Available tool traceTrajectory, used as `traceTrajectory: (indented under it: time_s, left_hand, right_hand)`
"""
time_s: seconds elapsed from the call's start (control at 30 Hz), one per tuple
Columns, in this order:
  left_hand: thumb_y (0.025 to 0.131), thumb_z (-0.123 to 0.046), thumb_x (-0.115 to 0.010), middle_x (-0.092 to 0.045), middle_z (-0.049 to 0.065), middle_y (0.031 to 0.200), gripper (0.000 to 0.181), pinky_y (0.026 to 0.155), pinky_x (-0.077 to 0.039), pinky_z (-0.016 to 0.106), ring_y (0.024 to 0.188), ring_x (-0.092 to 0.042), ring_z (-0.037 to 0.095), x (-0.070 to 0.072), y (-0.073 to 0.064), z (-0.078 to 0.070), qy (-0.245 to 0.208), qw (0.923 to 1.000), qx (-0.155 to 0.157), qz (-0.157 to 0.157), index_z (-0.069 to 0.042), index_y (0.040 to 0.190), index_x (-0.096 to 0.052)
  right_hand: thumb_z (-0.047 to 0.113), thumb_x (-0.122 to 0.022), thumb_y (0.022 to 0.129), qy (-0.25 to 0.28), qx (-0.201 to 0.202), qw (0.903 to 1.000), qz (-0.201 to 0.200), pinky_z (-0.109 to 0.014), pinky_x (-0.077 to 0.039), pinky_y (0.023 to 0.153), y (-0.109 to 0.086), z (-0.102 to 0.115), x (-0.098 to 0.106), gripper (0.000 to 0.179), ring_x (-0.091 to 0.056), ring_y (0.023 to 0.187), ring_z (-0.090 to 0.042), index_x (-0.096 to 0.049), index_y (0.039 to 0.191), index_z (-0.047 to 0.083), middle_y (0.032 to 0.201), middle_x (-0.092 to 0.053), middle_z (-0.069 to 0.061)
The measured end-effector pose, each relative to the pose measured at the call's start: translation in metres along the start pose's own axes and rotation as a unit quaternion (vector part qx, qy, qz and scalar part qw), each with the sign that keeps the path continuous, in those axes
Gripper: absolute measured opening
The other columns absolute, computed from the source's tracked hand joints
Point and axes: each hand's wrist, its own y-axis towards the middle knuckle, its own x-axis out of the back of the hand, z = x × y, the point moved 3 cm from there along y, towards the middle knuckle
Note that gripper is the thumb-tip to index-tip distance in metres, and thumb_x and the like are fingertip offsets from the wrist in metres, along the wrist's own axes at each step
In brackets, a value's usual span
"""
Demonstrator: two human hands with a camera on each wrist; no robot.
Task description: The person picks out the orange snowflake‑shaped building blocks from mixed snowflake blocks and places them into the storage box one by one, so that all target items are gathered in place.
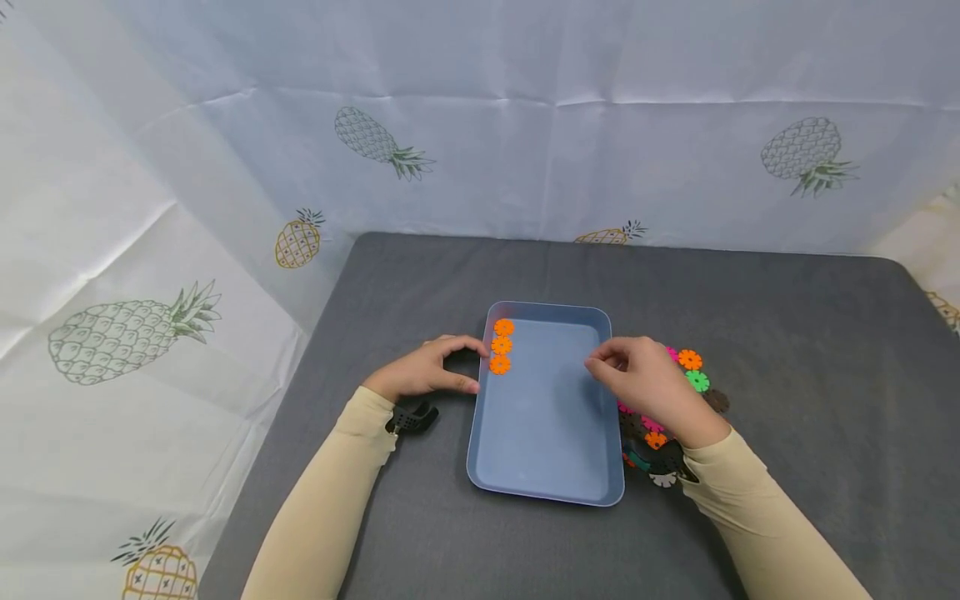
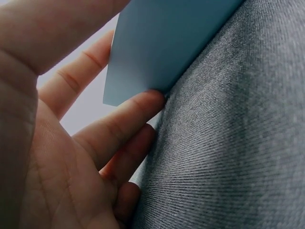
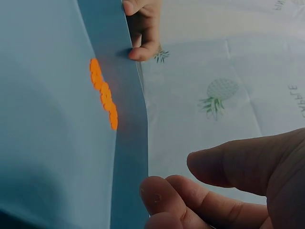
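A blue rectangular tray (image 1: 551, 408) lies on the table. Three orange notched flower-shaped discs (image 1: 502, 344) form a column along its left wall, near the far corner; the right wrist view shows the same orange discs (image 3: 104, 93). At the tray's left side, my left hand (image 1: 431, 367) is spread, fingertips against the outer wall (image 2: 143, 52) and the thumb lower down. My right hand (image 1: 637, 375) hovers over the tray's right rim with loosely bent fingers. Between its thumb (image 3: 224, 162) and fingers there is a gap with nothing in it.
Right of the tray, partly hidden under my right hand and wrist, lies a pile of notched discs in pink, orange, green (image 1: 697, 381), brown and white (image 1: 663, 480). Grey cloth covers the table (image 1: 810, 400). A white pineapple-print sheet (image 1: 480, 167) hangs behind and to the left.
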Motion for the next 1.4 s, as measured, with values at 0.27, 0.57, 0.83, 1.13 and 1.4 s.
traceTrajectory:
  time_s: [0.27, 0.57, 0.83, 1.13, 1.4]
  left_hand:
    - [0.090, -0.036, -0.086, -0.058, -0.009, 0.139, 0.047, 0.115, -0.034, 0.047, 0.138, -0.043, 0.020, -0.001, -0.002, -0.004, -0.003, 1.0000, 0.005, 0.000, -0.033, 0.131, -0.065]
    - [0.090, -0.034, -0.085, -0.058, -0.010, 0.140, 0.047, 0.115, -0.034, 0.047, 0.139, -0.042, 0.020, -0.002, -0.001, -0.006, -0.003, 1.0000, 0.003, 0.005, -0.032, 0.132, -0.065]
    - [0.090, -0.033, -0.086, -0.058, -0.008, 0.141, 0.047, 0.116, -0.034, 0.048, 0.139, -0.043, 0.021, -0.001, -0.002, -0.009, -0.010, 0.9999, 0.001, 0.007, -0.030, 0.132, -0.065]
    - [0.090, -0.035, -0.085, -0.059, -0.009, 0.140, 0.047, 0.115, -0.034, 0.047, 0.138, -0.043, 0.021, 0.000, -0.003, -0.010, -0.009, 0.9999, 0.005, 0.006, -0.031, 0.132, -0.065]
    - [0.090, -0.033, -0.086, -0.058, -0.008, 0.142, 0.047, 0.116, -0.034, 0.048, 0.139, -0.043, 0.021, 0.000, -0.003, -0.008, -0.006, 1.0000, 0.000, 0.008, -0.029, 0.133, -0.065]
  right_hand:
    - [0.019, -0.066, 0.103, 0.002, -0.024, 0.9996, 0.016, -0.032, -0.050, 0.057, -0.019, -0.015, 0.007, 0.020, -0.055, 0.062, -0.019, -0.076, 0.107, 0.003, 0.084, -0.069, -0.006]
    - [0.018, -0.071, 0.100, -0.034, -0.037, 0.9985, 0.023, -0.030, -0.047, 0.056, -0.041, -0.036, 0.007, 0.013, -0.053, 0.066, -0.018, -0.076, 0.098, 0.007, 0.082, -0.068, -0.003]
    - [0.018, -0.081, 0.093, -0.039, -0.034, 0.9969, 0.060, -0.027, -0.050, 0.059, -0.062, -0.054, 0.003, 0.009, -0.058, 0.069, -0.013, -0.073, 0.095, 0.013, 0.081, -0.067, 0.004]
    - [0.021, -0.089, 0.085, -0.076, 0.006, 0.9946, 0.070, -0.025, -0.047, 0.060, -0.071, -0.062, -0.004, 0.022, -0.052, 0.068, -0.007, -0.072, 0.097, 0.015, 0.080, -0.061, 0.008]
    - [0.019, -0.090, 0.084, -0.095, 0.028, 0.9925, 0.071, -0.026, -0.046, 0.060, -0.072, -0.062, -0.008, 0.021, -0.051, 0.068, -0.006, -0.071, 0.094, 0.016, 0.077, -0.058, 0.009]
